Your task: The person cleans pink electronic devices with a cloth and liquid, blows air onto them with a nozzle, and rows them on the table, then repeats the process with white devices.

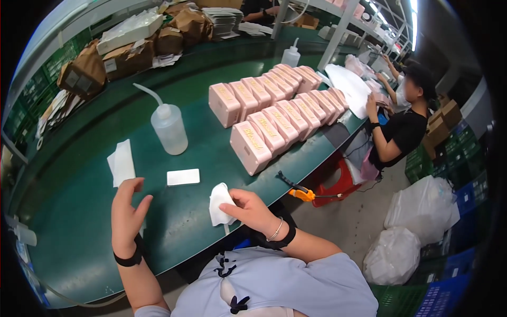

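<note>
My right hand (250, 210) pinches a folded white cloth (219, 203) over the front edge of the green table. To the left, my left hand (127, 214) hovers above the table with thumb and fingers apart, holding nothing. Just beyond its fingertips lies a second folded white cloth (122, 162). Between the two hands a small white rectangular block (183, 177) rests flat. Behind it stands a translucent squeeze bottle (169, 129) with a bent spout, partly filled with liquid. Two rows of pink boxes (251, 148) with gold lettering stand to the right.
An orange air blow gun (302, 194) sits off the table's edge near a red stool (335, 182). A co-worker in black (401, 129) works farther right. Brown paper-wrapped packages (127, 58) line the back. Another squeeze bottle (290, 55) stands behind the boxes. Plastic bags (393, 253) lie at right.
</note>
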Demonstrator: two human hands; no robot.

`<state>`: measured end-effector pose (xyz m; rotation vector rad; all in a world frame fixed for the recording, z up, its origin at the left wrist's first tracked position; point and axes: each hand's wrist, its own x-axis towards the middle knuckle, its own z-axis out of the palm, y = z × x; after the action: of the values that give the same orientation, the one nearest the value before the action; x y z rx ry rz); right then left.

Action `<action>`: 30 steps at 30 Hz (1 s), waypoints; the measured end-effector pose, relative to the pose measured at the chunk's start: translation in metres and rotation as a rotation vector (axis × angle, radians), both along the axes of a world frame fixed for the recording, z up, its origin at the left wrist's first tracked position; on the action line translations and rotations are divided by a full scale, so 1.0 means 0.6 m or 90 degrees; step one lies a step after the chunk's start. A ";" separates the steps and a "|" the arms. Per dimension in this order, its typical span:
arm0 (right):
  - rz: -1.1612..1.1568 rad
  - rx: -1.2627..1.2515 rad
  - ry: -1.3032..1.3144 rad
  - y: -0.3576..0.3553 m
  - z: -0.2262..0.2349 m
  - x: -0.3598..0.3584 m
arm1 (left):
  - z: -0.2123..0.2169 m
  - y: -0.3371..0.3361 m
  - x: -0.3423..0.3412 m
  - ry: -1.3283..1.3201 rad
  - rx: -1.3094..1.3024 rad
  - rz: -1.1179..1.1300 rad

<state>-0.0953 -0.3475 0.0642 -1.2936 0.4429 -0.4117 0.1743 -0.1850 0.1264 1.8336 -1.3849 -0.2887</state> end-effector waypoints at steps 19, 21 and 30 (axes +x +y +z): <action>-0.022 -0.025 -0.043 -0.041 -0.039 -0.028 | 0.084 -0.056 -0.064 -0.556 0.182 0.095; -0.020 -0.034 -0.052 -0.040 -0.043 -0.029 | 0.075 -0.073 -0.074 -0.594 0.246 0.027; 0.003 -0.026 -0.068 -0.048 -0.057 -0.041 | -0.015 -0.159 -0.085 -0.634 0.187 -0.180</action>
<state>-0.1197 -0.3762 0.0299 -1.3045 0.3427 -0.4862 0.1230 -0.2803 0.1174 2.1156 -2.3809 0.3702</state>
